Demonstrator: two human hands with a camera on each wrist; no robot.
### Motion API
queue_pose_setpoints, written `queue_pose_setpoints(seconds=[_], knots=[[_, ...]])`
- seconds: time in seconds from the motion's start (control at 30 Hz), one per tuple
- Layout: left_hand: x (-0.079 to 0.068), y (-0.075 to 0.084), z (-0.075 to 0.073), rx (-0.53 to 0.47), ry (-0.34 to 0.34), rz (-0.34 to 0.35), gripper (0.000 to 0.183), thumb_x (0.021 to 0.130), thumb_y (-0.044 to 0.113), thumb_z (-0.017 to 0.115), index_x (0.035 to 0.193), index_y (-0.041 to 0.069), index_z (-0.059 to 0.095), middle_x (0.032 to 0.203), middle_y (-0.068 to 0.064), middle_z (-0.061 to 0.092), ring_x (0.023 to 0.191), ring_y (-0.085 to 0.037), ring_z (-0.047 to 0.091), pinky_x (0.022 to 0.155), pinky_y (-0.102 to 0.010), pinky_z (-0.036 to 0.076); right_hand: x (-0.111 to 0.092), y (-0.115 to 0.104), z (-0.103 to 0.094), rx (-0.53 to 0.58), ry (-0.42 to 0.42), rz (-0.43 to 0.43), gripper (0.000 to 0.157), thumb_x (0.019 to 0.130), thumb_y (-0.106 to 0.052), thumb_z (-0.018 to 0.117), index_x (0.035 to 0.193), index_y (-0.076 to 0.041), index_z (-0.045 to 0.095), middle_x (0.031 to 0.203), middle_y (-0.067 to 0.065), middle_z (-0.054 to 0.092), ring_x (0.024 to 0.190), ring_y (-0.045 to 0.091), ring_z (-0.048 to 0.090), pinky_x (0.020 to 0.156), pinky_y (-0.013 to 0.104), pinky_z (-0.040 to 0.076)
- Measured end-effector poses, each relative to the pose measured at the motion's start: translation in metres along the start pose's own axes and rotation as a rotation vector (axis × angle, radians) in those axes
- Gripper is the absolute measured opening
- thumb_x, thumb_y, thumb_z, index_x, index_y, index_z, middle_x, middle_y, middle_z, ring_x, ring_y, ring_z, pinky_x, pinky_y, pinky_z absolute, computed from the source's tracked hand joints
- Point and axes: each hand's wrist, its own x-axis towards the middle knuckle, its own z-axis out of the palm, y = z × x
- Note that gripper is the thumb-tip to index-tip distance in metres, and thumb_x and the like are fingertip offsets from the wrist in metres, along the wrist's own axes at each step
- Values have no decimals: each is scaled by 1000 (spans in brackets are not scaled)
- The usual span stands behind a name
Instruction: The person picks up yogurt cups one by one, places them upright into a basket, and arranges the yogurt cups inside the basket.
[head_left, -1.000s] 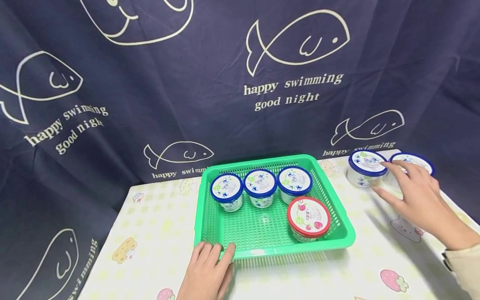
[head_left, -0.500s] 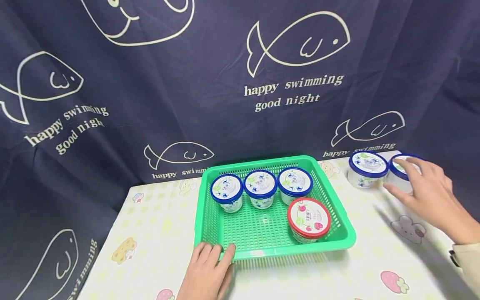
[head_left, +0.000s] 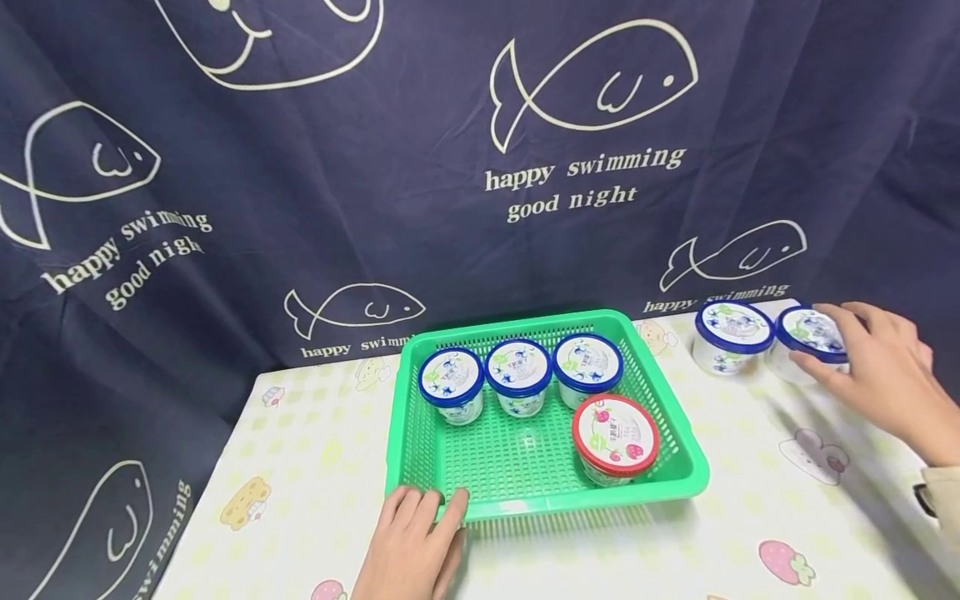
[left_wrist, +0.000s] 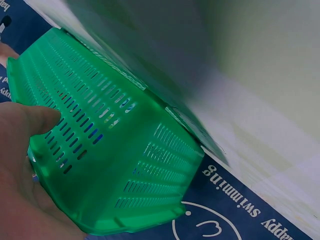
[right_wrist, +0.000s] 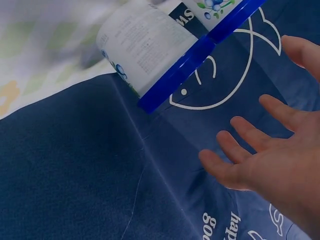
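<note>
**Right hand shifted to the outer tub; nothing lifted**

Within the last second the right hand has been moved outward, toward the right edge of the tabletop. The outer blue-lidded tub, largely covered a second ago, has had most of its lid exposed. By that shift the reach is judged to be directed at this tub rather than at the inner blue-lidded tub. Both are stood upright near the tabletop's far right corner, lids meeting. In the right wrist view the fingers and thumb are seen spread, with a gap left between them and the tubs; nothing is held.

The green basket, set near the middle of the tabletop's far edge, is gripped at its near left corner by the left hand: the thumb is pressed to the outer wall, the fingers are hooked over the rim. No change is shown in its contents: three blue-lidded tubs are lined up along the far wall, and a red-lidded tub is placed toward the near right corner. Thus four tubs are held by the basket, while two are left outside it.
</note>
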Motion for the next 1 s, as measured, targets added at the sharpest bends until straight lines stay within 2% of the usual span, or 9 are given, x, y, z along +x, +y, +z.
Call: queue_pose_setpoints(seconds=[0.4, 0.67, 0.83, 1.0], knots=[[1, 1, 0, -4, 15, 3, 32, 101, 27, 40, 117, 15, 66, 87, -1, 53, 78, -23, 47, 84, -41, 41, 5, 13, 4, -1, -41, 29, 67, 90, -30, 71, 140, 2, 41, 137, 40, 33, 128, 70, 16, 81, 81, 17], [2, 0, 0, 25, 40, 23, 36, 105, 27, 32, 116, 16, 65, 86, -1, 53, 78, -23, 47, 83, -42, 41, 8, 18, 8, -11, -81, 74, 69, 92, -32, 70, 141, 4, 38, 139, 42, 29, 128, 70, 15, 83, 80, 16], [2, 0, -1, 16, -13, -2, 36, 104, 29, 34, 117, 17, 64, 86, 0, 53, 79, -22, 48, 84, -42, 41, 9, 21, 8, -11, -85, 87, 69, 91, -32, 70, 141, 3, 38, 138, 42, 28, 127, 70, 14, 82, 80, 16], [2, 1, -1, 9, -28, -9, 36, 104, 29, 34, 117, 16, 65, 86, -1, 53, 79, -23, 47, 84, -42, 41, 11, 22, 8, 1, -92, 89, 68, 91, -32, 70, 141, 1, 38, 137, 44, 27, 126, 71, 15, 82, 79, 16]])
